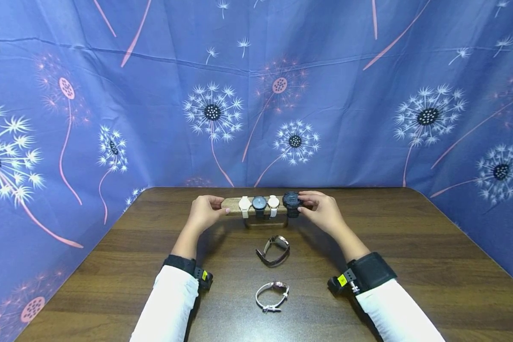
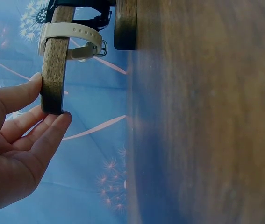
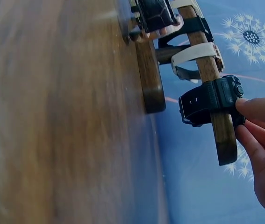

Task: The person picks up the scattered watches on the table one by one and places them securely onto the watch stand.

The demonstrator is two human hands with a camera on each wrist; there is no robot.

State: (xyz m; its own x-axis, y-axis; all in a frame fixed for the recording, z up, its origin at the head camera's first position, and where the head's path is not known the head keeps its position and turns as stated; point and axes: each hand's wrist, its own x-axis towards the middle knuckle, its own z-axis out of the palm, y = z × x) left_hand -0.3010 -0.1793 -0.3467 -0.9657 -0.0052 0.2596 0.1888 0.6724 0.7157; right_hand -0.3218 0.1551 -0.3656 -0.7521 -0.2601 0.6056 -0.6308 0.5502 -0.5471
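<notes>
A wooden watch stand [image 1: 231,205] stands near the table's far edge, its bar raised above a base. From left to right the bar carries a cream watch [image 1: 244,205], a dark watch with a blue-grey dial [image 1: 259,203], a small white-strapped watch [image 1: 273,203] and a bulky black watch [image 1: 291,200]. My left hand [image 1: 205,212] pinches the bar's left end between thumb and fingers, as the left wrist view shows. On the right, my right hand [image 1: 323,212] grips the black watch's case by its side; the strap loops around the bar in the right wrist view.
Two loose watches lie on the wooden table [image 1: 410,237] in front of the stand: a dark-strapped one [image 1: 281,242], and nearer, a thin white-strapped one [image 1: 279,285]. Behind the table hangs a blue cloth [image 1: 350,118] with dandelion prints.
</notes>
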